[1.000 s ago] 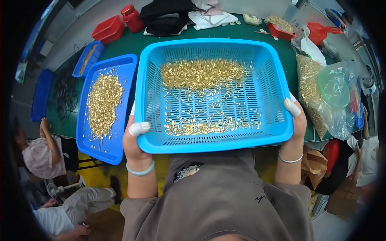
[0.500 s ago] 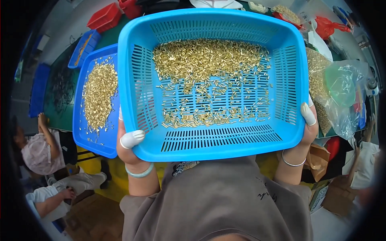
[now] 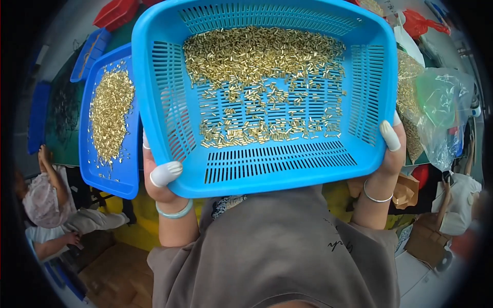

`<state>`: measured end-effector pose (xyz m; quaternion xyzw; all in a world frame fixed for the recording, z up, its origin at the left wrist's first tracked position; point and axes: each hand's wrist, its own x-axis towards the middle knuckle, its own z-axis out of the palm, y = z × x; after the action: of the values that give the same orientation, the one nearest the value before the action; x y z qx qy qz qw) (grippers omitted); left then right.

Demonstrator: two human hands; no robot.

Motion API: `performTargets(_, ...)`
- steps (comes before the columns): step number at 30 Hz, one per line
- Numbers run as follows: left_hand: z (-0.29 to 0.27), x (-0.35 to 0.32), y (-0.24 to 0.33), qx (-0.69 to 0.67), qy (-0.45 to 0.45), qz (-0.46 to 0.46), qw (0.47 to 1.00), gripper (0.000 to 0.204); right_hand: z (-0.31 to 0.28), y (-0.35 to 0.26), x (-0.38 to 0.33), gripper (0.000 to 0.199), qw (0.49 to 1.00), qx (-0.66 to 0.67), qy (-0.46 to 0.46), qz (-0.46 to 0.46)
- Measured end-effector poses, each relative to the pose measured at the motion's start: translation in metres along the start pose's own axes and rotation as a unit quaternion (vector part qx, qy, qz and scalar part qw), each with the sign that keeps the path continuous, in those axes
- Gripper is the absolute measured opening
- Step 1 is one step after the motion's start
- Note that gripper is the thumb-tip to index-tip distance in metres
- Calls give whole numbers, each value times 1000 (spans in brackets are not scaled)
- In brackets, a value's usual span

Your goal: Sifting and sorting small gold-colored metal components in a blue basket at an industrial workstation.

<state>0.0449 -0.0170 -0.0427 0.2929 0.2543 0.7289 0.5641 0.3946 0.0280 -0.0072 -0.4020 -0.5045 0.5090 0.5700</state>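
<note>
A large light-blue slotted plastic basket point(image 3: 272, 179) is held up in front of me by both hands. Small brass-coloured metal tubes point(image 3: 257, 56) lie in it, heaped thickly toward the far side and scattered thinly over the slots nearer me. My left hand point(image 3: 162, 177) grips the near left corner, its thumb in a white finger cot over the rim. At the right side my right hand point(image 3: 393, 146) grips the rim likewise, its thumb also in a white cot. Most other fingers of both hands are hidden under or behind the basket.
On the left is a darker blue tray point(image 3: 134, 154) with a pile of similar brass pieces point(image 3: 109, 113). A narrow blue bin point(image 3: 90, 54) and red bin point(image 3: 115, 14) stand beyond. A bag of small pieces point(image 3: 408, 97) and clear plastic bag point(image 3: 441, 118) lie right. Other people sit on both sides.
The basket has shifted up in view and slightly left, with both hands still on it. The tubes inside have slid about a little.
</note>
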Motion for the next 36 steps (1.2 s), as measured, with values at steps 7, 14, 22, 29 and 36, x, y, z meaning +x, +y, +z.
performTargets(7, 9, -2, 6, -5, -37, -4, 999, 75, 10, -56, 2, 26, 898, -352, 180, -193)
performTargets(14, -4, 0, 2, -7, -40, -4, 999, 76, 117, -49, 28, 32, 681, -493, -498, -213)
performTargets(22, -12, 1, -2, -10, -12, -23, 1000, 80, 140, -3, 42, 37, 633, -501, -545, -227)
performTargets(29, -10, 3, -2, 6, -21, -8, 1000, 72, 147, 0, 46, 38, 633, -499, -557, -202)
performTargets(36, -11, -1, -4, -22, -12, -3, 1000, 70, 147, 4, 46, 37, 627, -506, -555, -206)
